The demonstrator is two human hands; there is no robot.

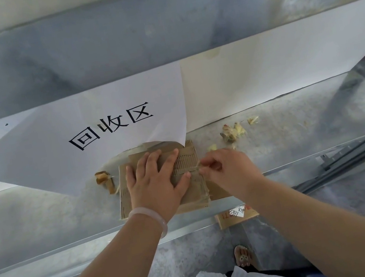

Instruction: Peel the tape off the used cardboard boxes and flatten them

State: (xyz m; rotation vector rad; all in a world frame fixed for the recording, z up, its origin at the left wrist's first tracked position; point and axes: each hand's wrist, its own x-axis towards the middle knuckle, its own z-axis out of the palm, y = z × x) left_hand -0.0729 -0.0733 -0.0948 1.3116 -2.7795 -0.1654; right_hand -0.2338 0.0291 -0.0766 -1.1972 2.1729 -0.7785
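Note:
A small stack of flattened brown cardboard (187, 159) lies on a glass-topped shelf, its top layer torn so the corrugated ribs show. My left hand (157, 181) lies flat on it with fingers spread, pressing it down. My right hand (226, 169) is at the cardboard's right edge and pinches a thin strip of tape (196, 165) between thumb and fingertips. A crumpled wad of peeled tape (105, 180) lies just left of the stack.
A white sheet with black printed characters (94, 139) covers the shelf behind the cardboard. Yellowish tape scraps (233, 132) lie to the right. Another cardboard box with a white label (236, 214) sits below the glass. The shelf's front edge (74, 251) runs across.

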